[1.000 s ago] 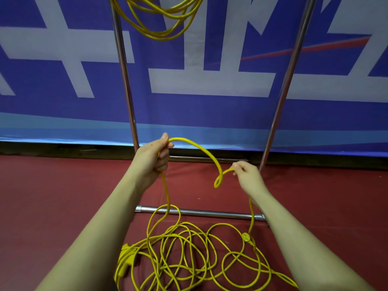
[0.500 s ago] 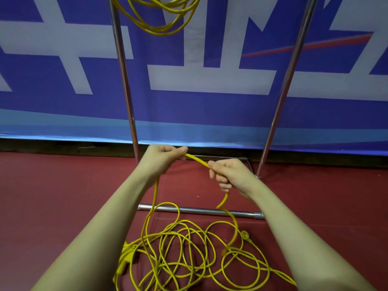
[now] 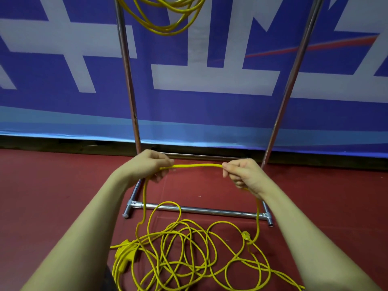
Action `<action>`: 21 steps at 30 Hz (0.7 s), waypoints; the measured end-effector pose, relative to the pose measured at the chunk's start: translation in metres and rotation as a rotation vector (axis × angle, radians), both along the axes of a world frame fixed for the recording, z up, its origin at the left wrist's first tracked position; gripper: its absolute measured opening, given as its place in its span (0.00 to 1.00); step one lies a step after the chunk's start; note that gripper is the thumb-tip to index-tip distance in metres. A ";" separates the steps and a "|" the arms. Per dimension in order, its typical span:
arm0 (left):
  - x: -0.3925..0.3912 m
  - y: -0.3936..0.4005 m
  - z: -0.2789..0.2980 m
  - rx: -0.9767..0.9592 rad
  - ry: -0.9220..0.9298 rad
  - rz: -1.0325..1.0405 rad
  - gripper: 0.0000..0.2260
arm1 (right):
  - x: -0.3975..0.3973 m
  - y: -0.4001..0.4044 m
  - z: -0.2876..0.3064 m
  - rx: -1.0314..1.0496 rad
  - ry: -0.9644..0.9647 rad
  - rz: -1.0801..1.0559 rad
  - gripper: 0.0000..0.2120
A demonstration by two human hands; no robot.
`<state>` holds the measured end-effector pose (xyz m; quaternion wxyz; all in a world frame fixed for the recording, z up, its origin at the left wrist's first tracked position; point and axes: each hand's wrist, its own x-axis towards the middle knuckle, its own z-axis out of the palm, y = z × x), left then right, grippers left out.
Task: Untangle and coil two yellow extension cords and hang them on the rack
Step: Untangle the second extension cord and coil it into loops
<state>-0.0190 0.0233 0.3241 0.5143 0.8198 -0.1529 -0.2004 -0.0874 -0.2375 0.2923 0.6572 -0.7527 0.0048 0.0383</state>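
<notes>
While your left hand (image 3: 147, 166) and right hand (image 3: 243, 175) each curl their fingers around the yellow cord (image 3: 197, 165), a short span runs taut between them; below your fingers its loose tangle lies beside the rack (image 3: 201, 210), where another coiled cord (image 3: 165, 19) hangs above.

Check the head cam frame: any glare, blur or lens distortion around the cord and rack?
Head view: wide-angle bending, the chrome rack uprights splay outward. Bright glare streaks on the chrome base bar. Light is even and soft, with hardly any shadow on the red carpet. The yellow cord span between left hand and right hand is sharp; forearms at the bottom edge look softer.
</notes>
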 end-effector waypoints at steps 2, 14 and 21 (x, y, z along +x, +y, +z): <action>-0.007 -0.012 0.001 0.009 0.014 -0.118 0.13 | 0.000 0.008 0.003 -0.010 0.016 0.045 0.16; 0.002 -0.018 0.002 -0.158 -0.002 -0.187 0.10 | -0.005 -0.003 0.006 0.124 0.139 0.211 0.12; 0.015 0.001 -0.006 -0.171 0.023 -0.129 0.21 | -0.009 -0.015 0.000 0.086 0.141 0.199 0.09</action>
